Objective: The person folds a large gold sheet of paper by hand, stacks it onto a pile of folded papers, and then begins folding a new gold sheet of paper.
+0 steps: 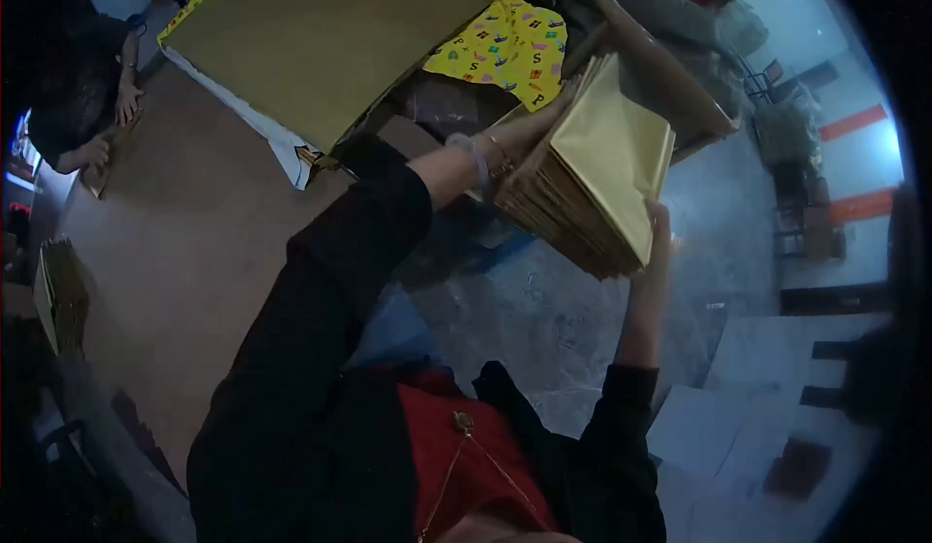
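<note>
A thick stack of gold-brown paper envelopes [602, 145] is held up, tilted, between my two hands. My left hand [536, 131] reaches along its far left side, with the fingers mostly hidden behind the stack. Against the right edge, my right hand [660, 221] grips the stack near its lower corner. Just beyond it stands an open cardboard box [714, 106] with its side walls raised. Yellow printed wrapping [510, 53] with letters and small pictures lies left of the stack.
A large brown board or carton top [320, 38] edged in yellow covers part of the table [194, 242]. Another person's hands [126, 104] handle a flat brown piece at the far left. A further envelope stack [61, 296] stands at the left edge. White sheets [704, 427] lie lower right.
</note>
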Demonstrator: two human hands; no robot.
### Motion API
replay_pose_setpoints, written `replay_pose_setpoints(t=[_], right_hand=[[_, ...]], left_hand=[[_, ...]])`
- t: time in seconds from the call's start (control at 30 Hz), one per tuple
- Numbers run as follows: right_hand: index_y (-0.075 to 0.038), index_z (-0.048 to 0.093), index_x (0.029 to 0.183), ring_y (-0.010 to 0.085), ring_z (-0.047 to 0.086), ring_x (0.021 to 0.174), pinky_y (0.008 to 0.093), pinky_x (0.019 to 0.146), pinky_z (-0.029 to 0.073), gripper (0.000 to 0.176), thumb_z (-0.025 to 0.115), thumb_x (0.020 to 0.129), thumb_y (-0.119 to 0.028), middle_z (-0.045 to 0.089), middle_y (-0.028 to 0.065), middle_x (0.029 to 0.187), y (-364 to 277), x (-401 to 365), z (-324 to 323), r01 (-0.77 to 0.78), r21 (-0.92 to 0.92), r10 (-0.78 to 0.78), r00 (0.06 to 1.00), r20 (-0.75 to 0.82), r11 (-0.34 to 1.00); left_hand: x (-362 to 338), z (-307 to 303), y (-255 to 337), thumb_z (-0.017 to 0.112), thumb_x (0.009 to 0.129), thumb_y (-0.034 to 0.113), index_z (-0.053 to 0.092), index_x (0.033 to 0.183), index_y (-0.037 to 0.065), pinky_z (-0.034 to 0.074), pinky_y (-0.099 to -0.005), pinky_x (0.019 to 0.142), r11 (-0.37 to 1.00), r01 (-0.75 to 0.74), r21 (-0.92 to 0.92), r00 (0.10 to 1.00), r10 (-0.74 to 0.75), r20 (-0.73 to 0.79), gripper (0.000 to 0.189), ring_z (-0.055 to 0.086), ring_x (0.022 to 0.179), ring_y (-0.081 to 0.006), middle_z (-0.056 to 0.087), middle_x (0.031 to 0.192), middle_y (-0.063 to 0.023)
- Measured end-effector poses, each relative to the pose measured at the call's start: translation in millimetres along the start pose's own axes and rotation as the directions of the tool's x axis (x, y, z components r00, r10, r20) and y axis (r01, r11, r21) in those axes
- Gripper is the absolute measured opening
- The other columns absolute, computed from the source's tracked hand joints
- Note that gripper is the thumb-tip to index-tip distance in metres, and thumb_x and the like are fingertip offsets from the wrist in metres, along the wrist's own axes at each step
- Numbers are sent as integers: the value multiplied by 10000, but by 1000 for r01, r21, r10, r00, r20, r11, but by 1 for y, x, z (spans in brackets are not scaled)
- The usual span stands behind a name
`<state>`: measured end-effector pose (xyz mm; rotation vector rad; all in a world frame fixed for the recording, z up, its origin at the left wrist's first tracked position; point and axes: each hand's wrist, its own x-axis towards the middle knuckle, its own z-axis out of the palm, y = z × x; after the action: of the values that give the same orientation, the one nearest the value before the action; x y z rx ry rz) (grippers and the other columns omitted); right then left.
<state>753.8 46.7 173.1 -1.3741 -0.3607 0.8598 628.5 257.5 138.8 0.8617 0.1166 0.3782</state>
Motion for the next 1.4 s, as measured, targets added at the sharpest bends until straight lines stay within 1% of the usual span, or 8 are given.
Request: replay_pose_setpoints(t=[0.23, 0.67, 0.9, 0.93, 0.97, 1.0, 1.23, 1.4], right_hand=[[19, 471, 1240, 252, 618, 967, 361, 862, 496, 507, 531, 862, -312, 586, 159, 1124, 43, 62, 28, -127, 254, 60, 965, 254, 959], [21, 458, 1266, 255, 606, 1001, 369, 866, 499, 496, 506, 889, -297, 582, 153, 1144, 75, 91, 31, -99, 195, 50, 969, 242, 976], [15, 476, 1248, 245, 599, 1002, 372, 865, 488, 511, 543, 873, -326, 584, 136, 1145, 78, 95, 38, -208, 288, 110, 940, 322, 935], [13, 477, 1248, 243, 595, 1011, 370, 875, 483, 506, 538, 878, -326, 581, 136, 1155, 87, 85, 41, 99, 200, -161, 934, 318, 975], [12, 478, 1249, 240, 592, 1019, 369, 884, 479, 500, 533, 884, -325, 577, 137, 1165, 92, 80, 42, 403, 111, -416, 845, 337, 908], [16, 477, 1249, 239, 591, 1018, 367, 890, 472, 490, 524, 889, -314, 586, 131, 1141, 88, 95, 46, -109, 241, 71, 984, 163, 964], [43, 480, 1239, 249, 614, 1022, 343, 881, 506, 465, 509, 901, -276, 597, 151, 1147, 80, 108, 39, -227, 277, 181, 966, 182, 934], [31, 441, 1290, 301, 377, 1304, 425, 1048, 328, 557, 572, 867, -307, 425, 208, 1367, 64, 109, 51, -104, -156, 72, 978, -198, 982]], left_hand=[[-35, -17, 47, 510, 930, 457, 616, 1143, 85, 559, -288, 641, 976, 191, -104, 829, -217, -515, 441, 665, 765, -141, 685, 974, -55], [-12, -76, 39, 653, 842, 472, 571, 1214, 111, 507, -343, 812, 931, 287, -226, 935, -324, -147, 525, 609, 993, -187, 638, 1114, -53], [-33, -15, 63, 703, 804, 463, 632, 1068, 97, 525, -304, 687, 992, 27, -122, 872, -83, -483, 456, 634, 800, -120, 669, 945, -17], [-41, 2, 72, 699, 811, 455, 631, 1065, 95, 531, -303, 716, 994, 82, -72, 791, -108, -603, 446, 635, 817, -116, 668, 952, -17], [-37, -7, 69, 699, 811, 455, 631, 1065, 95, 531, -303, 716, 993, 90, -70, 791, -114, -601, 446, 635, 817, -116, 668, 952, -17], [-31, -27, 63, 684, 817, 469, 621, 1085, 91, 527, -303, 734, 991, 97, -89, 822, -130, -554, 467, 629, 845, -120, 660, 980, -28], [-2, -86, 69, 557, 846, 603, 498, 1284, 48, 503, -298, 858, 933, 303, 194, 905, -218, -364, 709, 570, 1086, -173, 569, 1236, -125], [-13, -70, 85, 577, 860, 546, 627, 1059, 17, 519, -225, 671, 828, 421, 370, 902, -424, -76, 568, 628, 779, -94, 656, 963, -69]])
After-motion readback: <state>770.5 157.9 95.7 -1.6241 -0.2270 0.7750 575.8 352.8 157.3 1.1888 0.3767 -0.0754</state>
